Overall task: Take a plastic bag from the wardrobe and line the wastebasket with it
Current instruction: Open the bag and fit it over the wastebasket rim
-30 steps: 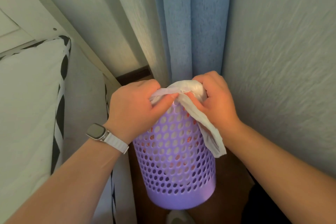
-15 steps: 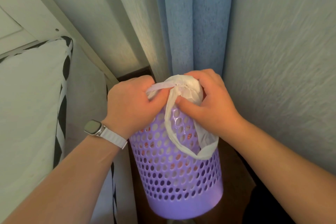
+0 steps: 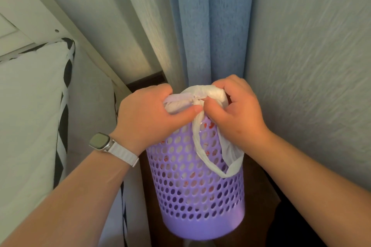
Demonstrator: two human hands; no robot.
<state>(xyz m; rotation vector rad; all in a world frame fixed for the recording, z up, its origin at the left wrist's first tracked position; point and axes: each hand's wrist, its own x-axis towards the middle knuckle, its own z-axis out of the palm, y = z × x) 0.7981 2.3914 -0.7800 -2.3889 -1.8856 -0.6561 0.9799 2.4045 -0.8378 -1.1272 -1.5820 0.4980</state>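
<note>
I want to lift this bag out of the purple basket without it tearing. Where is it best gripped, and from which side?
Probably the bunched neck of the white plastic bag, from above: it is gathered thick over the wastebasket rim, where the left hand and right hand pinch it. The thin handle loop hanging outside looks weaker.

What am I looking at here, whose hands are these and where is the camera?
There is no machine. The camera sits on a person's head and looks down at their own two bare hands. The left hand, with a watch on its wrist, and the right hand both grip a white plastic bag bunched at the top of a purple wastebasket full of holes. A loop of the bag hangs down the basket's side. A blue curtain hangs behind, and a white cushion is on the left.
</note>
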